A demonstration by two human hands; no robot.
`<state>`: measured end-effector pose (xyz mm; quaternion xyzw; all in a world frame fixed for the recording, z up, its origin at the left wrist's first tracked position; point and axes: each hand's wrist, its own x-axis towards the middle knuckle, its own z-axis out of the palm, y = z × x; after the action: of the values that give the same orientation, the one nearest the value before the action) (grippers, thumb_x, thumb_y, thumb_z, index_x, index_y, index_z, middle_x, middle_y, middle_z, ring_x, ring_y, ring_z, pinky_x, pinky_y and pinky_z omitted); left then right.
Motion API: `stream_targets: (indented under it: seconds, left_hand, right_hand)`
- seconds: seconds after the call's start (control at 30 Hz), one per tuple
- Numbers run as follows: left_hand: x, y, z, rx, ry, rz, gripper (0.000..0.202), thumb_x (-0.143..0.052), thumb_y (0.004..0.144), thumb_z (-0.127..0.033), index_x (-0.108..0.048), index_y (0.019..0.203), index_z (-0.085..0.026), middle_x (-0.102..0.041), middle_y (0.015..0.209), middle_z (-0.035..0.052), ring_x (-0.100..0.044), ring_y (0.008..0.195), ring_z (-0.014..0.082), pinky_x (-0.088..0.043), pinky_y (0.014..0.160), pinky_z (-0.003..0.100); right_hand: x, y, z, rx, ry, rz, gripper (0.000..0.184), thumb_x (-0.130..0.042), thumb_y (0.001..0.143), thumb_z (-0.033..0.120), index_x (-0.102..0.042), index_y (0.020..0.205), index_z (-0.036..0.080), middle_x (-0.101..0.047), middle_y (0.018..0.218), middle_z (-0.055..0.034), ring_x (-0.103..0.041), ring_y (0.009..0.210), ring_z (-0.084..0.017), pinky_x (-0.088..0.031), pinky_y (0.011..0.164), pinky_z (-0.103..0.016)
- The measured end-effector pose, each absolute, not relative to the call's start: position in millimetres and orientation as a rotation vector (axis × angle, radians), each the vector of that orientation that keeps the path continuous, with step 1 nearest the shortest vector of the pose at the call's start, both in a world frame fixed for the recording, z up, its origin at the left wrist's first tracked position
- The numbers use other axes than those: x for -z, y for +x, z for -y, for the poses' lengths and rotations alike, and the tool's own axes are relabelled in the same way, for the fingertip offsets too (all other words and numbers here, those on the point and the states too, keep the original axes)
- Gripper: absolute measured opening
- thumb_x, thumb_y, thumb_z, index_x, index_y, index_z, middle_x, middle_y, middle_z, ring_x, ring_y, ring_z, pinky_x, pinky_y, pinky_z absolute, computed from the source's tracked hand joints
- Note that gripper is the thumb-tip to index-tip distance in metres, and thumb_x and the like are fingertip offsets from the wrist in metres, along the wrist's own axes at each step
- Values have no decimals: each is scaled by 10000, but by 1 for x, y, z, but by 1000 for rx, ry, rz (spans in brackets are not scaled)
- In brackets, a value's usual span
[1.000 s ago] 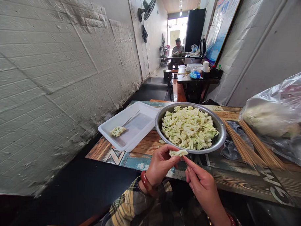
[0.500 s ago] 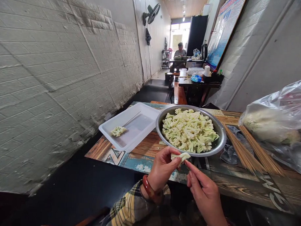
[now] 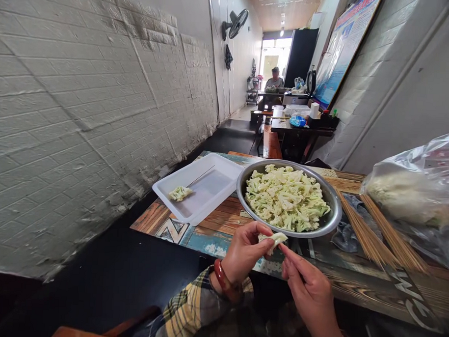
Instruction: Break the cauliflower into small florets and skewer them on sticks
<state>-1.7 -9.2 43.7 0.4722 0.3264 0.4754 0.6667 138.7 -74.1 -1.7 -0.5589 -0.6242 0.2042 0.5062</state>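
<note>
My left hand (image 3: 245, 253), a red bangle on its wrist, pinches a pale cauliflower floret (image 3: 275, 240) between thumb and fingers just in front of the bowl. My right hand (image 3: 309, 284) is closed, its index fingertip touching the floret's right side; anything inside those fingers is hidden. Behind both hands, a steel bowl (image 3: 335, 219) is heaped with cut cauliflower (image 3: 288, 198). To its left, a white plastic tray (image 3: 193, 214) holds cauliflower pieces (image 3: 180, 193) on the end of a thin wooden skewer (image 3: 202, 175).
Two bundles of bamboo skewers (image 3: 395, 233) lie right of the bowl over a grey cloth (image 3: 345, 236). A clear plastic bag (image 3: 411, 180) with pale contents sits at the table's right end. Farther back are another table (image 3: 281, 125) and a seated person (image 3: 274, 82).
The camera view has shifted slightly, so the surroundings sit a little further right and mostly lower. Both hands keep nearly the same pose at the floret.
</note>
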Motion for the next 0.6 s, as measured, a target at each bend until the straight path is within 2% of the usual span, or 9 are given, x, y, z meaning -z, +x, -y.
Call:
stream_targets:
  seconds: [0.3, 0.6]
  left_hand:
    - [-43, -2, 9, -1096, 1116, -811, 271, -754, 647, -343, -596, 714, -133, -552, 750, 6, -476, 556, 66, -426, 466, 184]
    - [-39, -5, 3, -1090, 1208, -829, 221, -739, 658, -294, -596, 702, -132, -579, 725, 21, -484, 554, 73, -401, 493, 192]
  right_hand:
    - [-2, 136, 73, -526, -1406, 1481, 333, -466, 901, 334, -676, 1096, 164, -615, 636, -13, -570, 545, -136, -483, 571, -242]
    - [-5, 133, 74, -716, -1408, 1356, 300, -494, 885, 427, -657, 952, 183, -586, 575, 5, -559, 485, -134, -425, 438, -221]
